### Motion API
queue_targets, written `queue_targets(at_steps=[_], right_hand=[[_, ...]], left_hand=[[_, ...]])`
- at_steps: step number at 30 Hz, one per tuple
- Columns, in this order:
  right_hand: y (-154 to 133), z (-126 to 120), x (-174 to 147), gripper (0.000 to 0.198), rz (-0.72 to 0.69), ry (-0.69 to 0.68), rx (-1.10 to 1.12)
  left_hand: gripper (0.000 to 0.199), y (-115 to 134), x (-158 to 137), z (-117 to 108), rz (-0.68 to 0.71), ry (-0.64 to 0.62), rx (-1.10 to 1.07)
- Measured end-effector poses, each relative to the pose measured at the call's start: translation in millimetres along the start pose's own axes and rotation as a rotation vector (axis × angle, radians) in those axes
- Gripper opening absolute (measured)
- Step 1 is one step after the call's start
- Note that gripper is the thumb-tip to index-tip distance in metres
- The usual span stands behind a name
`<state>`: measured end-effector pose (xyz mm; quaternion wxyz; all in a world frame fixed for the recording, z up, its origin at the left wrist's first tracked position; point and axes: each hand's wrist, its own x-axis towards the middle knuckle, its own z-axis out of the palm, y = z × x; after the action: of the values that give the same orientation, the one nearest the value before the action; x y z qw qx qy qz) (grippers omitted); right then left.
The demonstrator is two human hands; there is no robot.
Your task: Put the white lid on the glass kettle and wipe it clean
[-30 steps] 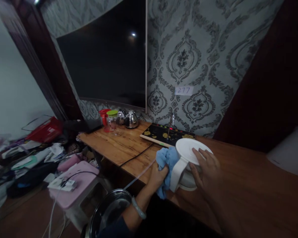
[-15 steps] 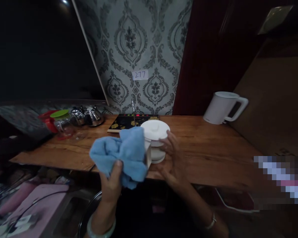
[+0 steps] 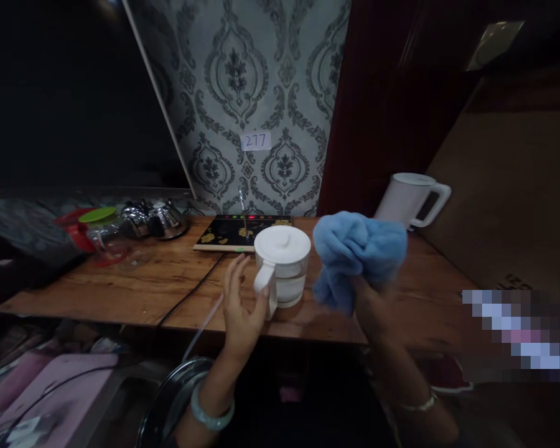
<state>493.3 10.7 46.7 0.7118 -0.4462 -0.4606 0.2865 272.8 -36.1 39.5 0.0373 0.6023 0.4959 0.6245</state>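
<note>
1. Your right hand (image 3: 373, 305) is clenched around a crumpled light-blue terry cloth (image 3: 357, 258). You hold the cloth bunched and lifted above the wooden table (image 3: 135, 289), so most of the fabric stands up over your fingers and hides them.

2. Your left hand (image 3: 240, 308) is released, with the fingers spread. It stands just beside the handle of a small white plastic kettle with a clear lower body (image 3: 282, 264). I cannot tell if the fingertips touch the handle; it seems to be there to steady the kettle.

3. The kettle stands upright on the table between your two hands, lid on, near the front edge.

4. Behind the kettle, away from your left hand, lies a black tea tray with gold flowers and a red light (image 3: 240, 231).

5. Far to the left of your left hand stand a steel teapot (image 3: 165, 219) and a glass jar with a green lid (image 3: 103, 231).

6. Beyond the cloth, past your right hand, a taller white electric kettle (image 3: 413, 199) stands near the wall.
</note>
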Motion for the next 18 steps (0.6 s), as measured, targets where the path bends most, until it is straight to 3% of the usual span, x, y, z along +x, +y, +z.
queue_targets(at_steps=[5,10,18], right_hand=[[20.8,47.4,70.7,0.061,-0.134,-0.148,0.144],[55.1,81.8,101.9,0.05,0.191,-0.532,0.189],[93.9,90.1,98.1,0.047,0.345,-0.577,0.254]], left_hand=[[0.057,-28.3,-3.3,20.3,-0.176,-0.076,-0.095],[0.056,-30.7,-3.5,28.3,-0.165,-0.124,-0.141],[0.047,-31.9,-6.2,35.6,-0.115,-0.076,-0.088]])
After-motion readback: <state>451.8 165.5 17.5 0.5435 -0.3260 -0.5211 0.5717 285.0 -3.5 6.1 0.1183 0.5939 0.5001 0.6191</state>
